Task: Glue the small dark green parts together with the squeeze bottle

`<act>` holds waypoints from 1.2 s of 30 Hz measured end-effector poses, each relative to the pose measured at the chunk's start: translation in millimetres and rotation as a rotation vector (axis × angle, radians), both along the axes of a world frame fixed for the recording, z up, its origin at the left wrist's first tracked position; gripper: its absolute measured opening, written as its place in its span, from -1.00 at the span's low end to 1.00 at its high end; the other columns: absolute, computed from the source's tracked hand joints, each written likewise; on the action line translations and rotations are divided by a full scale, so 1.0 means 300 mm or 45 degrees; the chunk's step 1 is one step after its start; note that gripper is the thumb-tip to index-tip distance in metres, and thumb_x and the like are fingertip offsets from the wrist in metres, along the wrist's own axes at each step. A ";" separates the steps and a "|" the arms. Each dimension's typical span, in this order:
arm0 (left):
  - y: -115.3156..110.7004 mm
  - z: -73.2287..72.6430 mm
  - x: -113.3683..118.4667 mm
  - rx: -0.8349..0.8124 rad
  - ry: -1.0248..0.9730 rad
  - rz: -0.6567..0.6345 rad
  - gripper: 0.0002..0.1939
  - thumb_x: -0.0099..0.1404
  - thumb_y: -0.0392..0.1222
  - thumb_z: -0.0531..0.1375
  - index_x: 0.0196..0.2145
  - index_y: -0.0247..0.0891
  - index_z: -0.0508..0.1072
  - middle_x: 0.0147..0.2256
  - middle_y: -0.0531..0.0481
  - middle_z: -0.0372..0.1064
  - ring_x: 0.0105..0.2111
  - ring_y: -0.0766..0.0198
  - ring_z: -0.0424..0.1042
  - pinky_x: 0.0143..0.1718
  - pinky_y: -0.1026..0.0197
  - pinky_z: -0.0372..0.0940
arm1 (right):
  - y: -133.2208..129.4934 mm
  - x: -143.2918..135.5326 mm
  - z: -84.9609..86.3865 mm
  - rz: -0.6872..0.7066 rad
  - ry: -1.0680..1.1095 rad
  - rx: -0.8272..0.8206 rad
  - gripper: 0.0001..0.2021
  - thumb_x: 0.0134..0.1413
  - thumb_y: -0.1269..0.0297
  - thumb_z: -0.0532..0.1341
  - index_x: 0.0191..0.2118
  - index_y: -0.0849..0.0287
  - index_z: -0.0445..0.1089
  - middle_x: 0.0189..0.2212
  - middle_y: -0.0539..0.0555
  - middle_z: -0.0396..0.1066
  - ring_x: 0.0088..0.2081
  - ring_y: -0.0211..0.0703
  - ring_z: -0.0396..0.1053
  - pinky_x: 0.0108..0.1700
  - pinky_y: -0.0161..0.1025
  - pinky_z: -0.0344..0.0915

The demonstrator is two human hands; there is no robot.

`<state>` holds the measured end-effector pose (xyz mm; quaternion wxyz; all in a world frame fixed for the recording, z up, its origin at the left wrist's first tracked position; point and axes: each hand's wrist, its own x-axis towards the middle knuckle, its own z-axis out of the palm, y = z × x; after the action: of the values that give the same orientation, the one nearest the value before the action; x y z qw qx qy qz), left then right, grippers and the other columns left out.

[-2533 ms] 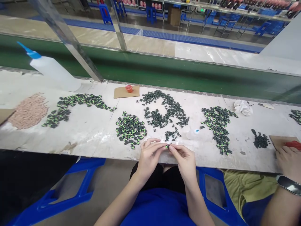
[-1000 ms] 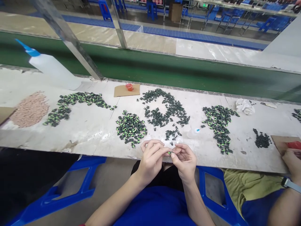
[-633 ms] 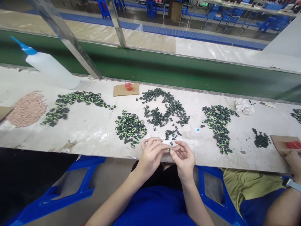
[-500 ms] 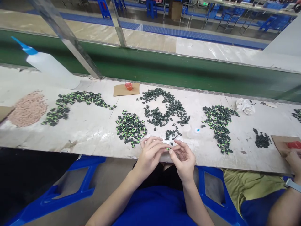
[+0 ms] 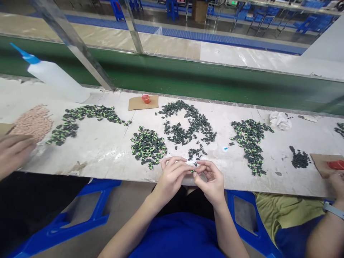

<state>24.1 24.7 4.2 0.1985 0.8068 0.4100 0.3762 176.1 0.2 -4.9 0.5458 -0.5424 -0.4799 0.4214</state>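
Note:
My left hand (image 5: 173,175) and my right hand (image 5: 211,179) meet over the table's near edge. Between their fingertips they pinch one small dark piece with a green spot (image 5: 192,171); its exact shape is too small to make out. Just beyond the fingers lie a few loose black slim pieces (image 5: 197,152). Farther back spreads a larger ring of such black pieces (image 5: 200,123). Left of my hands sits a heap of black-and-green pieces (image 5: 148,146). A small clear bottle with a blue tip (image 5: 225,149) lies to the right of the loose pieces.
A white squeeze bottle (image 5: 57,79) leans at the back left, near a pink pile (image 5: 33,122). A co-worker's hand (image 5: 14,154) is at that pile. A red cup (image 5: 146,99) stands on cardboard. Another black-and-green pile (image 5: 249,143) lies right, with another person's hand (image 5: 337,182) beyond.
A co-worker's hand has come in from the left over the pink pile. My own hands stay nearly in place, still pinching the small piece. The view has shifted slightly.

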 end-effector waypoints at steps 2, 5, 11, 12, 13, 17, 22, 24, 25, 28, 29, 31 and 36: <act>-0.001 -0.004 0.012 0.048 -0.005 -0.002 -0.78 0.38 -0.36 0.03 -0.23 -0.16 0.45 -0.34 0.06 0.52 -0.15 0.22 0.39 -0.08 0.10 -0.01 | 0.001 0.004 -0.011 -0.015 0.036 -0.011 -0.74 -0.15 0.41 0.29 -0.23 0.12 0.41 -0.56 -0.09 0.37 -0.46 -0.28 0.42 -0.28 -0.30 0.44; -0.008 -0.014 0.036 0.055 -0.006 -0.030 -0.79 0.38 -0.37 0.03 -0.23 -0.18 0.44 -0.33 0.05 0.52 -0.14 0.22 0.39 -0.07 0.10 -0.01 | -0.006 0.022 -0.019 -0.031 0.055 -0.021 -0.75 -0.16 0.39 0.30 -0.24 0.12 0.41 -0.57 -0.10 0.36 -0.47 -0.29 0.41 -0.30 -0.31 0.43; -0.003 -0.042 0.030 -0.051 0.127 -0.092 -0.77 0.38 -0.29 0.05 -0.06 -0.12 0.39 -0.17 0.02 0.53 0.00 0.17 0.35 0.09 0.00 -0.08 | -0.039 0.148 -0.025 0.004 -0.257 -0.075 -0.81 -0.07 0.29 0.29 -0.25 0.15 0.46 -0.50 0.01 0.46 -0.46 -0.21 0.44 -0.33 -0.25 0.45; 0.008 -0.047 0.011 -0.056 0.163 -0.034 -0.76 0.38 -0.28 0.05 -0.03 -0.12 0.38 -0.13 0.00 0.52 0.00 0.15 0.36 0.09 -0.02 -0.07 | -0.044 0.184 -0.028 -0.056 -0.352 -0.083 -0.82 -0.05 0.27 0.28 -0.26 0.16 0.47 -0.48 0.04 0.48 -0.46 -0.20 0.44 -0.34 -0.23 0.45; 0.022 -0.053 -0.012 -0.054 0.196 0.051 -0.75 0.38 -0.26 0.05 -0.02 -0.12 0.38 -0.10 -0.02 0.51 0.00 0.14 0.36 0.08 -0.03 -0.06 | -0.047 0.223 -0.032 -0.128 -0.446 -0.076 -0.82 -0.04 0.24 0.28 -0.28 0.17 0.48 -0.48 0.05 0.49 -0.48 -0.19 0.44 -0.35 -0.20 0.45; 0.088 -0.064 -0.110 -0.062 0.296 0.521 -0.77 0.34 -0.18 0.09 -0.08 -0.16 0.43 -0.13 -0.10 0.51 -0.03 0.03 0.36 -0.01 -0.06 0.03 | -0.043 0.359 -0.034 -0.673 -0.885 0.062 -0.77 0.01 0.15 0.25 -0.29 0.20 0.50 -0.36 0.16 0.52 -0.41 -0.10 0.44 -0.25 -0.06 0.42; 0.134 -0.052 -0.139 -0.051 0.398 0.689 -0.80 0.31 -0.13 0.13 -0.18 -0.19 0.49 -0.15 -0.12 0.50 -0.03 -0.03 0.33 -0.03 -0.08 0.02 | 0.003 0.361 -0.025 -0.747 -1.211 0.337 -0.67 0.01 0.08 0.28 -0.17 0.20 0.48 -0.17 0.24 0.49 -0.07 0.11 0.37 0.02 0.13 0.26; 0.140 -0.050 -0.129 -0.078 0.449 0.697 -0.80 0.30 -0.11 0.14 -0.20 -0.20 0.50 -0.17 -0.13 0.49 -0.05 -0.05 0.32 -0.06 -0.08 0.02 | 0.029 0.323 -0.037 -0.622 -1.232 0.364 -0.60 0.00 0.04 0.29 -0.10 0.19 0.45 -0.16 0.22 0.48 -0.03 0.12 0.30 0.04 0.15 0.23; 0.143 -0.050 -0.124 -0.092 0.479 0.699 -0.80 0.30 -0.11 0.15 -0.20 -0.20 0.50 -0.18 -0.14 0.49 -0.05 -0.05 0.31 -0.07 -0.08 0.02 | 0.042 0.304 -0.046 -0.571 -1.234 0.349 -0.57 -0.01 0.02 0.29 -0.07 0.18 0.43 -0.15 0.23 0.47 0.00 0.13 0.26 0.04 0.16 0.22; 0.154 -0.052 -0.119 -0.102 0.566 0.676 -0.79 0.28 -0.13 0.17 -0.17 -0.21 0.50 -0.14 -0.18 0.45 -0.06 -0.06 0.29 -0.08 -0.07 0.05 | 0.080 0.261 -0.076 -0.471 -1.211 0.262 -0.55 -0.01 -0.01 0.28 -0.06 0.17 0.39 -0.10 0.24 0.43 0.05 0.16 0.16 0.04 0.18 0.20; 0.159 -0.053 -0.121 -0.098 0.587 0.663 -0.80 0.28 -0.15 0.17 -0.17 -0.22 0.50 -0.13 -0.19 0.43 -0.06 -0.06 0.29 -0.08 -0.06 0.05 | 0.090 0.254 -0.083 -0.446 -1.192 0.234 -0.57 0.00 -0.01 0.28 -0.07 0.16 0.38 -0.08 0.23 0.42 0.06 0.16 0.14 0.04 0.18 0.20; 0.165 -0.053 -0.129 -0.097 0.611 0.640 -0.83 0.28 -0.19 0.16 -0.20 -0.23 0.50 -0.13 -0.19 0.42 -0.07 -0.04 0.29 -0.08 -0.05 0.07 | 0.103 0.244 -0.086 -0.405 -1.131 0.185 -0.63 0.01 0.02 0.27 -0.12 0.14 0.37 -0.07 0.21 0.41 0.09 0.17 0.11 0.06 0.19 0.18; 0.150 -0.068 -0.137 -0.165 0.525 0.492 -0.87 0.31 -0.19 0.13 -0.30 -0.21 0.48 -0.27 -0.09 0.44 -0.19 0.07 0.36 -0.16 0.03 0.13 | 0.084 0.219 -0.057 -0.375 -0.749 0.068 -0.69 -0.03 0.09 0.29 -0.21 0.11 0.27 -0.08 0.19 0.44 0.14 0.11 0.20 0.08 0.13 0.20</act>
<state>-16.9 69.8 -16.2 0.0868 0.7587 0.6112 0.2080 241.8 25.5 -21.9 0.4530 -0.6900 -0.5441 0.1506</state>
